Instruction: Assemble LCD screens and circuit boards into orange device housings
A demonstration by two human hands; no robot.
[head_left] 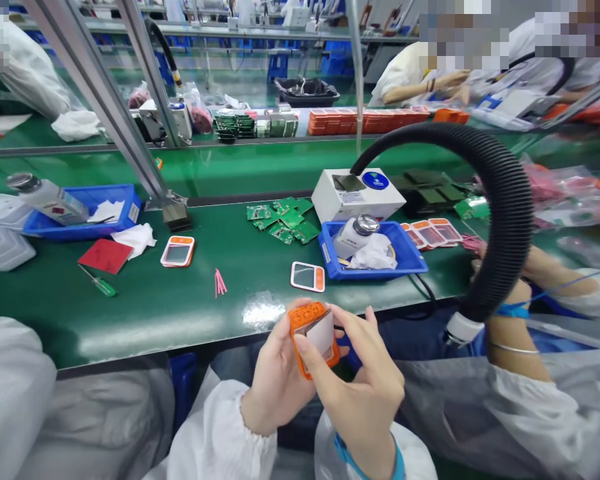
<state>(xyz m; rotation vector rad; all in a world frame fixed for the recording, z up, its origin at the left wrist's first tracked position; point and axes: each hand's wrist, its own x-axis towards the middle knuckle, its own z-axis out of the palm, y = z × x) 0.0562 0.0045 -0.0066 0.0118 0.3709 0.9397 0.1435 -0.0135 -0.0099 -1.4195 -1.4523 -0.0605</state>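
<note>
Glossy green benchtop (pixel 150 313) stretches across the workshop ahead of my fingers, its near edge just beyond them. My left hand (pixel 275 377) is curled around the left side of a rounded bright-orange plastic housing (pixel 307 312), held tilted in front of that edge. My right hand (pixel 365 383) grips the same housing from the other side, thumb on the flat whitish rectangular panel (pixel 324 332) at its face, index finger near the upper corner. Just past my fingertips lies a white-and-orange framed rectangular screen unit (pixel 307 277); beyond it to the right, a blue plastic tray (pixel 380 272) bears a white bottle with a metal cap (pixel 353 239). Farther ahead is a heap of green circuit boards (pixel 287 220). Left of my fingers lie thin pink strips (pixel 221 283), and to the right arches a thick black ribbed hose (pixel 510 207).
</note>
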